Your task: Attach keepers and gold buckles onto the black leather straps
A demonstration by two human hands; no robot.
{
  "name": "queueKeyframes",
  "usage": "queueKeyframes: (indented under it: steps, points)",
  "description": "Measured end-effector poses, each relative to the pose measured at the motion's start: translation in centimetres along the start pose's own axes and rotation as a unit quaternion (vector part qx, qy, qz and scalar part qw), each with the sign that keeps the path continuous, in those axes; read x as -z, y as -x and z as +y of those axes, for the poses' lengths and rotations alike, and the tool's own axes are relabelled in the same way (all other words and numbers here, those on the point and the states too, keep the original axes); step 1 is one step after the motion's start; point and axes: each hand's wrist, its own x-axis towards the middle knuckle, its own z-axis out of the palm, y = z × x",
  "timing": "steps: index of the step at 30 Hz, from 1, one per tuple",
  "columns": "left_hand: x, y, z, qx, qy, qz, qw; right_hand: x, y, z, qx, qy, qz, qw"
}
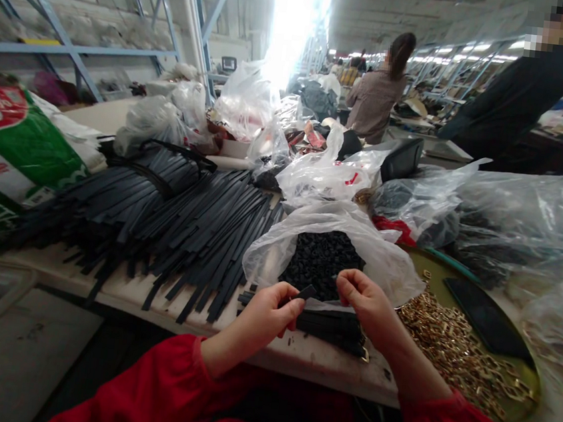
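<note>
My left hand [273,312] pinches a black strap [306,292] between thumb and fingers, its end pointing up to the right. My right hand [357,294] is closed in a pinch at the front edge of an open plastic bag [269,236]; what its fingertips hold is too small to name. Small black pieces [324,256] fill the bag. Below the hands, a bundle of black straps [329,327] with a gold buckle [365,355] lies along the table edge. Many long black straps [218,238] are piled to the left.
A yellowish tray [528,378] at right holds many gold buckles [453,343] and a dark flat object [489,317]. Plastic bags [336,170] crowd the table's back. A green sack [57,147] stands far left. Two people [381,100] are beyond the table.
</note>
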Motion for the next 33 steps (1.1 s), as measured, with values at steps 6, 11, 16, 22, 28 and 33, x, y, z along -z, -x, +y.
queueKeyframes:
  steps: [6,11,16,22,28,33]
  points:
    - [-0.7,1.2,0.6,-0.047,-0.011,0.006,0.999,-3.6,5.4,-2.6,-0.103,-0.423,-0.070,0.898]
    - [-0.6,2.2,0.2,-0.061,-0.083,0.028,0.994,-4.8,6.4,-2.8,-0.119,-0.441,-0.072,0.886]
    - [-0.4,2.6,-0.2,-0.033,-0.133,-0.001,0.991,-4.6,6.6,-2.5,-0.118,-0.405,-0.114,0.899]
    - [-0.7,2.6,-0.8,-0.090,-0.256,0.038,0.962,-5.2,7.3,-2.0,-0.127,-0.409,-0.132,0.894]
    - [-0.9,2.6,-0.9,-0.067,-0.281,0.072,0.955,-5.8,7.0,-1.7,-0.082,-0.273,-0.065,0.956]
    - [-1.3,2.7,-0.9,-0.077,-0.337,0.072,0.936,-5.9,6.9,-1.6,-0.090,-0.246,-0.043,0.964]
